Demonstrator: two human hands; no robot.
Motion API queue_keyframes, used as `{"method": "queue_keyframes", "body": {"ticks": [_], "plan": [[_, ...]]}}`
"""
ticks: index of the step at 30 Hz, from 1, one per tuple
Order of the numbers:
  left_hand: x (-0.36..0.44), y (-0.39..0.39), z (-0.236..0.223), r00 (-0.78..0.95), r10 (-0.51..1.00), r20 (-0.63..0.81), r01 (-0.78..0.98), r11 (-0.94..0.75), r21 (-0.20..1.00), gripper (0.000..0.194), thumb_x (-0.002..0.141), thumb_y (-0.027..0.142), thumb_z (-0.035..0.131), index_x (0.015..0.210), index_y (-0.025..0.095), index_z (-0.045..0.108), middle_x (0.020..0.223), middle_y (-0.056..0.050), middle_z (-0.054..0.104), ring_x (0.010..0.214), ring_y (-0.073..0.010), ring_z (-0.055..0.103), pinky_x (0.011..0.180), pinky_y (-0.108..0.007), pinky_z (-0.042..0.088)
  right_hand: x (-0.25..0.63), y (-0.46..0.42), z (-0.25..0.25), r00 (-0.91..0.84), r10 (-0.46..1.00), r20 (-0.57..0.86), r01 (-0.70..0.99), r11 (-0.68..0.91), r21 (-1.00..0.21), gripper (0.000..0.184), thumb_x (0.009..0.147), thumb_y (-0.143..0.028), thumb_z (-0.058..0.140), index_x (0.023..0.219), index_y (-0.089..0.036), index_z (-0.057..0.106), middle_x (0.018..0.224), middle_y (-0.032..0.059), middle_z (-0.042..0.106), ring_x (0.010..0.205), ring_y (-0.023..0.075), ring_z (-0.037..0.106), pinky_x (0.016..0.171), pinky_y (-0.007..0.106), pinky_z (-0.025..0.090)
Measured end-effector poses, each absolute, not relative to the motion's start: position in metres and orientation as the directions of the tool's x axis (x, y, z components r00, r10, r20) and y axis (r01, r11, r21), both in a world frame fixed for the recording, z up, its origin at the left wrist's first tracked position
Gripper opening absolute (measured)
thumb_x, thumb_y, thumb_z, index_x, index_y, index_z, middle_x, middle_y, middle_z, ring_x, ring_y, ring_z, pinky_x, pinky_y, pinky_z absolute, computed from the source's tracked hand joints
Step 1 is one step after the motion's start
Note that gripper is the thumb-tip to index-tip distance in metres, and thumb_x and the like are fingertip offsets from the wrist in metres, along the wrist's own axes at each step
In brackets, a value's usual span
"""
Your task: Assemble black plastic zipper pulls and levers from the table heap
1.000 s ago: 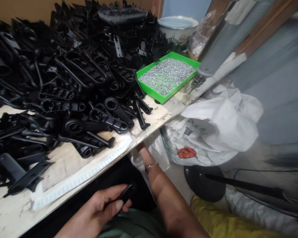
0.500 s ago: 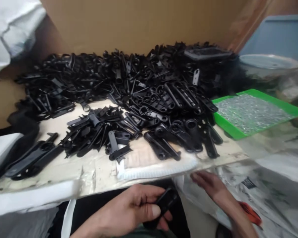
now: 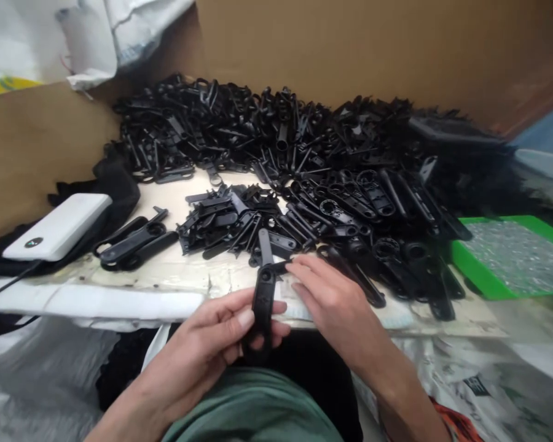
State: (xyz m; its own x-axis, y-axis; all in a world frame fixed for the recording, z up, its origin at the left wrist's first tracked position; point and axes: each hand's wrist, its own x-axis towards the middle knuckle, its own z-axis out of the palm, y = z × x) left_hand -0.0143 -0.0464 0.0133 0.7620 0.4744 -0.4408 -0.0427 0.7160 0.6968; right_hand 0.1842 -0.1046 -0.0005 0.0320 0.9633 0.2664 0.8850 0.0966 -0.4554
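In front of my lap, my left hand (image 3: 225, 325) grips a long black plastic handle-like part (image 3: 263, 301), its narrow end pointing up toward the pile. The thumb presses on its face and the fingers wrap behind it. My right hand (image 3: 334, 301) reaches to the table edge with fingers stretched out. Its fingertips touch a small black plastic piece (image 3: 279, 268) at the front of a pile of small flat black pieces (image 3: 233, 218). The thumb side is apart from the fingertips, and a firm hold on that piece does not show.
Larger black handles (image 3: 396, 258) lie at right, and a heap of black parts (image 3: 221, 123) lines the cardboard wall (image 3: 373, 49). A green tray (image 3: 483, 279) holds small metal pins. A white power bank (image 3: 58, 227) with a cable lies left, near separate black handles (image 3: 133, 245).
My right hand has moved from beyond the table's front edge, leftward and up to the small pieces. My left hand has turned the black handle more upright. The view has swung left.
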Motion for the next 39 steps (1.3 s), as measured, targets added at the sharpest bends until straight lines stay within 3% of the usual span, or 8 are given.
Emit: {"method": "queue_keyframes", "body": {"ticks": [4, 10, 13, 15, 19, 25, 32, 39], "plan": [[-0.021, -0.041, 0.012, 0.744, 0.546, -0.384, -0.187, 0.723, 0.665, 0.038, 0.088, 0.024, 0.059, 0.122, 0.008, 0.061, 0.107, -0.019, 0.068, 0.092, -0.0216, 0.064, 0.084, -0.029, 0.046, 0.177, -0.081, -0.006, -0.072, 0.981, 0.179, 0.983, 0.101, -0.156, 0.027, 0.09, -0.009, 0.057, 0.115, -0.02, 0.062, 0.114, 0.006, 0.063, 0.098, 0.0271, 0.057, 0.075, 0.04, 0.053], [-0.017, -0.032, 0.013, 0.771, 0.551, -0.32, -0.284, 0.746, 0.602, 0.03, 0.09, 0.019, 0.054, 0.116, 0.007, 0.063, 0.112, -0.019, 0.065, 0.09, -0.0216, 0.066, 0.085, -0.033, 0.049, 0.184, -0.078, -0.014, -0.065, 0.974, 0.217, 0.981, 0.102, -0.163, 0.027, 0.091, -0.01, 0.057, 0.115, -0.019, 0.064, 0.11, 0.0057, 0.063, 0.097, 0.0249, 0.057, 0.075, 0.037, 0.053], [-0.016, -0.031, 0.012, 0.784, 0.549, -0.29, -0.291, 0.738, 0.609, 0.027, 0.09, 0.02, 0.055, 0.111, 0.005, 0.064, 0.112, -0.02, 0.064, 0.088, -0.0207, 0.066, 0.083, -0.032, 0.05, 0.19, -0.086, -0.014, 0.027, 0.934, 0.357, 0.943, 0.095, -0.318, 0.027, 0.094, -0.011, 0.05, 0.113, -0.016, 0.067, 0.109, 0.0084, 0.064, 0.1, 0.0252, 0.058, 0.088, 0.041, 0.05], [-0.015, -0.031, 0.011, 0.784, 0.557, -0.275, -0.286, 0.717, 0.636, 0.027, 0.088, 0.019, 0.058, 0.11, 0.005, 0.064, 0.112, -0.019, 0.064, 0.087, -0.0198, 0.066, 0.081, -0.029, 0.05, 0.191, -0.093, -0.009, 0.206, 0.885, 0.418, 0.848, 0.052, -0.527, 0.025, 0.094, -0.018, 0.052, 0.111, -0.017, 0.069, 0.108, 0.0082, 0.066, 0.096, 0.0238, 0.061, 0.088, 0.04, 0.051], [-0.009, -0.034, 0.009, 0.722, 0.648, -0.243, -0.278, 0.593, 0.756, 0.028, 0.087, 0.016, 0.06, 0.113, 0.008, 0.062, 0.112, -0.015, 0.064, 0.087, -0.0165, 0.064, 0.076, -0.024, 0.048, 0.176, -0.111, 0.006, 0.528, 0.832, 0.171, 0.382, -0.053, -0.923, 0.027, 0.088, -0.032, 0.066, 0.114, -0.028, 0.069, 0.105, 0.0033, 0.07, 0.067, 0.0149, 0.065, 0.063, 0.028, 0.057], [0.002, -0.039, 0.005, 0.655, 0.753, -0.054, -0.293, 0.32, 0.901, 0.033, 0.092, 0.011, 0.049, 0.123, 0.016, 0.059, 0.097, -0.006, 0.068, 0.083, -0.0113, 0.061, 0.069, -0.019, 0.045, 0.141, -0.117, 0.015, 0.453, 0.892, -0.007, 0.06, -0.039, -0.997, 0.026, 0.085, -0.033, 0.07, 0.11, -0.028, 0.071, 0.108, 0.0048, 0.069, 0.082, 0.0182, 0.068, 0.061, 0.022, 0.059], [0.006, -0.046, -0.005, 0.614, 0.788, 0.033, -0.341, 0.227, 0.912, 0.04, 0.093, 0.012, 0.049, 0.132, 0.021, 0.054, 0.123, -0.006, 0.063, 0.11, -0.0173, 0.059, 0.096, -0.027, 0.044, 0.13, -0.105, 0.013, 0.518, 0.851, 0.085, 0.235, -0.045, -0.971, 0.024, 0.085, -0.032, 0.067, 0.107, -0.024, 0.072, 0.1, 0.0052, 0.07, 0.063, 0.0139, 0.065, 0.057, 0.024, 0.059], [0.008, -0.05, -0.007, 0.578, 0.816, 0.023, -0.276, 0.169, 0.946, 0.044, 0.095, 0.022, 0.048, 0.139, 0.025, 0.046, 0.136, -0.003, 0.056, 0.125, -0.0211, 0.05, 0.105, -0.031, 0.039, 0.132, -0.1, 0.011, 0.451, 0.857, 0.248, 0.526, -0.031, -0.85, 0.025, 0.087, -0.033, 0.061, 0.108, -0.023, 0.07, 0.095, 0.0064, 0.07, 0.079, 0.0231, 0.066, 0.065, 0.034, 0.057]]}}
